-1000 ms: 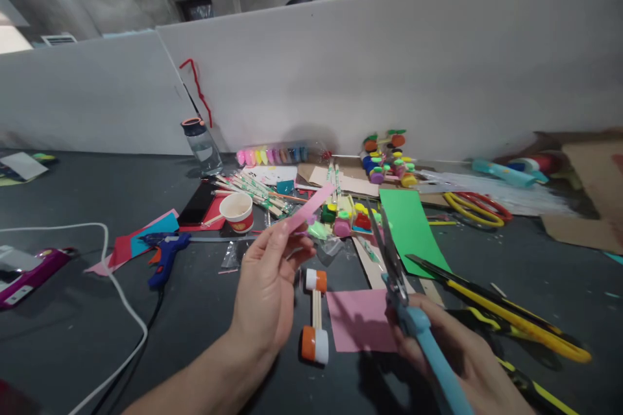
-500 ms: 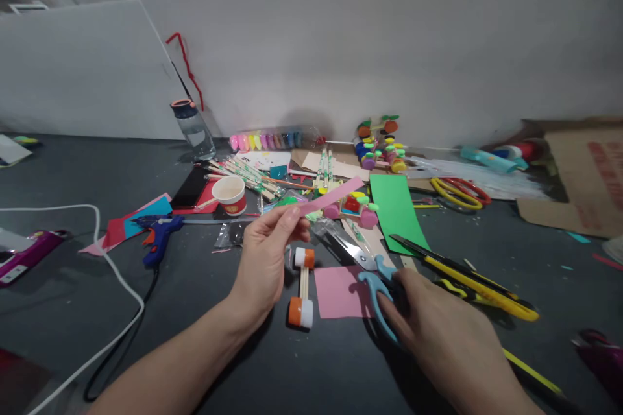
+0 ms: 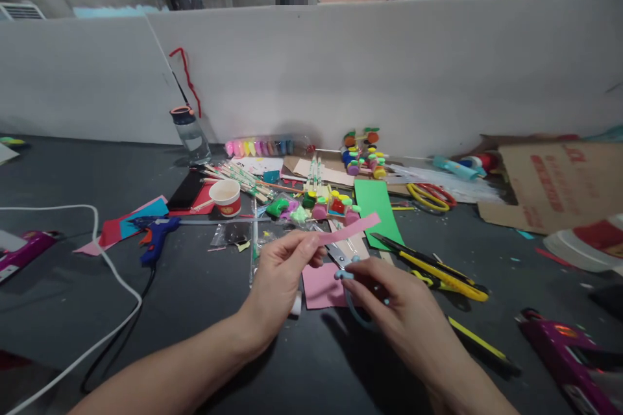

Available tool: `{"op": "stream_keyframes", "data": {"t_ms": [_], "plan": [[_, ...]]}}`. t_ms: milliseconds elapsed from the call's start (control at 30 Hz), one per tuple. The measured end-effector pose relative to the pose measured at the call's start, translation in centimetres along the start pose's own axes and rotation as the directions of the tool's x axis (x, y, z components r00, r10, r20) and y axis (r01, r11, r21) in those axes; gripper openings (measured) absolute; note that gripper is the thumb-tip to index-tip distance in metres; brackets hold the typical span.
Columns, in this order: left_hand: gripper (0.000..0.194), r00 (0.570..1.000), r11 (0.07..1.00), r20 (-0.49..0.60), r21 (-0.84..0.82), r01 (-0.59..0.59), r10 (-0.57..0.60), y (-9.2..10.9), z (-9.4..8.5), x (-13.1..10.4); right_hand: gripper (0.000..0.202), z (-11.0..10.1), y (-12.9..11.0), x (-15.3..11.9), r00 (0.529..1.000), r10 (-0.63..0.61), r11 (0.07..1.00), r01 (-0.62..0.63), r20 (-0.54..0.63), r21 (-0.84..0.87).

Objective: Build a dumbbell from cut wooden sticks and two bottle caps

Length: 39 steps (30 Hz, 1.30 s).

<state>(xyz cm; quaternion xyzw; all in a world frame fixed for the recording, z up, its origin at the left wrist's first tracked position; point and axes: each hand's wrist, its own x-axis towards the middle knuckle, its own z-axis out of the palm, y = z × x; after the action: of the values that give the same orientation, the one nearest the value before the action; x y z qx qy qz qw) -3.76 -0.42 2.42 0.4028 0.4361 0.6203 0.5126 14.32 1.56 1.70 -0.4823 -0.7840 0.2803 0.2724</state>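
Between the thumb and fingers of my left hand [image 3: 282, 272] is a narrow pink paper strip [image 3: 353, 228], its free end pointing right. My right hand [image 3: 394, 301] is closed on light-blue-handled scissors [image 3: 342, 258]; their blades reach toward the left hand, partly hidden behind it. Beneath the scissors a pink paper piece [image 3: 318, 286] lies flat on the dark table. A white bottle cap [image 3: 296, 303] shows beside my left wrist, the rest of its assembly covered by the hand. Just beyond the strip stands a small clay-decorated model [image 3: 337, 204] with pink wheels.
A blue glue gun [image 3: 158, 237] and paper cup [image 3: 226, 198] are to the left, a water bottle [image 3: 191, 136] behind them. Green paper [image 3: 378, 207] and yellow utility knives [image 3: 448, 279] lie to the right. A white partition [image 3: 341, 65] bounds the back.
The camera view has tilted up and turned right. My hands have come closer together, and the left hand now covers most of the bottle-cap assembly. Both still hold the strip and scissors.
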Motion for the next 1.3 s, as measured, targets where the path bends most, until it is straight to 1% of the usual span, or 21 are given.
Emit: {"op": "stream_keyframes", "data": {"t_ms": [33, 100, 167, 233, 300, 333, 400, 433, 467, 500, 533, 600, 700, 767, 867, 1000, 1067, 1167, 1300], "plan": [[0.023, 1.000, 1.000, 0.021, 0.012, 0.000, 0.000, 0.1, 0.1, -0.4, 0.031, 0.0, -0.6, 0.1, 1.000, -0.009, 0.993, 0.006, 0.024, 0.119], [0.022, 0.998, 0.999, 0.068, 0.042, -0.014, 0.011, 0.3, 0.2, -1.3, 0.037, 0.2, -1.7, 0.5, 0.999, -0.009, 0.948, -0.005, 0.042, 0.318], [0.021, 0.994, 0.993, 0.098, 0.101, -0.067, 0.057, 0.4, 0.4, -2.1, 0.038, 0.5, -2.3, 0.8, 1.000, 0.009, 0.894, -0.021, 0.030, 0.448], [0.021, 0.986, 0.975, 0.113, 0.168, -0.143, 0.125, 0.6, 0.3, -2.6, 0.036, 0.7, -2.5, 1.0, 1.000, 0.027, 0.853, -0.025, 0.004, 0.521], [0.021, 0.977, 0.955, 0.133, 0.224, -0.196, 0.170, 0.7, -0.2, -2.6, 0.033, 0.6, -2.6, 1.3, 0.999, 0.035, 0.832, -0.020, -0.016, 0.555], [0.022, 0.973, 0.945, 0.144, 0.249, -0.210, 0.178, 0.8, -0.6, -2.5, 0.032, 0.5, -2.6, 1.5, 0.999, 0.034, 0.829, -0.019, -0.015, 0.559], [0.025, 0.974, 0.920, 0.156, 0.331, -0.209, 0.165, 1.0, -1.9, -2.0, 0.030, 0.2, -2.7, 2.2, 1.000, 0.014, 0.841, -0.026, 0.026, 0.540], [0.028, 0.979, 0.901, 0.150, 0.390, -0.188, 0.139, 1.1, -2.6, -1.6, 0.029, 0.1, -2.8, 2.6, 0.998, -0.002, 0.855, -0.033, 0.066, 0.517], [0.030, 0.986, 0.874, 0.142, 0.465, -0.141, 0.084, 1.2, -3.4, -1.2, 0.028, 0.0, -2.8, 3.1, 0.993, -0.021, 0.872, -0.038, 0.114, 0.488], [0.030, 0.988, 0.819, 0.157, 0.567, -0.088, -0.002, 1.3, -4.2, -0.8, 0.028, 0.1, -2.8, 3.6, 0.985, -0.041, 0.890, -0.040, 0.167, 0.454], [0.030, 0.984, 0.789, 0.164, 0.613, -0.048, -0.068, 1.3, -4.9, -0.5, 0.027, 0.3, -2.6, 4.1, 0.975, -0.058, 0.907, -0.039, 0.216, 0.420], [0.032, 0.970, 0.744, 0.171, 0.668, 0.013, -0.171, 1.1, -6.0, 0.1, 0.025, 1.0, -2.2, 5.1, 0.954, -0.079, 0.935, -0.029, 0.288, 0.353], [0.034, 0.941, 0.713, 0.174, 0.696, 0.090, -0.289, 0.3, -7.0, 0.5, 0.023, 2.4, -1.3, 6.2, 0.933, -0.089, 0.964, -0.007, 0.347, 0.267], [0.034, 0.907, 0.700, 0.190, 0.699, 0.143, -0.375, -0.2, -7.3, 0.6, 0.022, 3.1, -0.8, 6.7, 0.921, -0.097, 0.974, 0.010, 0.378, 0.224], [0.035, 0.836, 0.689, 0.225, 0.689, 0.227, -0.500, -0.9, -7.6, 0.9, 0.022, 3.7, -0.5, 7.1, 0.901, -0.108, 0.982, 0.033, 0.420, 0.183], [0.039, 0.747, 0.672, 0.251, 0.661, 0.332, -0.616, -1.3, -7.7, 1.4, 0.021, 4.0, -0.2, 7.1, 0.887, -0.109, 0.988, 0.045, 0.449, 0.149], [0.039, 0.717, 0.671, 0.252, 0.634, 0.385, -0.650, -1.4, -7.7, 1.6, 0.019, 4.2, 0.0, 7.0, 0.881, -0.107, 0.989, 0.046, 0.462, 0.141], [0.034, 0.691, 0.663, 0.242, 0.604, 0.442, -0.681, -1.6, -7.5, 2.0, 0.018, 4.3, 0.2, 6.9, 0.867, -0.108, 0.990, 0.047, 0.486, 0.136], [0.032, 0.645, 0.623, 0.212, 0.587, 0.516, -0.734, -1.7, -7.3, 2.1, 0.018, 4.1, 0.5, 6.9, 0.854, -0.115, 0.988, 0.046, 0.507, 0.146]]}}
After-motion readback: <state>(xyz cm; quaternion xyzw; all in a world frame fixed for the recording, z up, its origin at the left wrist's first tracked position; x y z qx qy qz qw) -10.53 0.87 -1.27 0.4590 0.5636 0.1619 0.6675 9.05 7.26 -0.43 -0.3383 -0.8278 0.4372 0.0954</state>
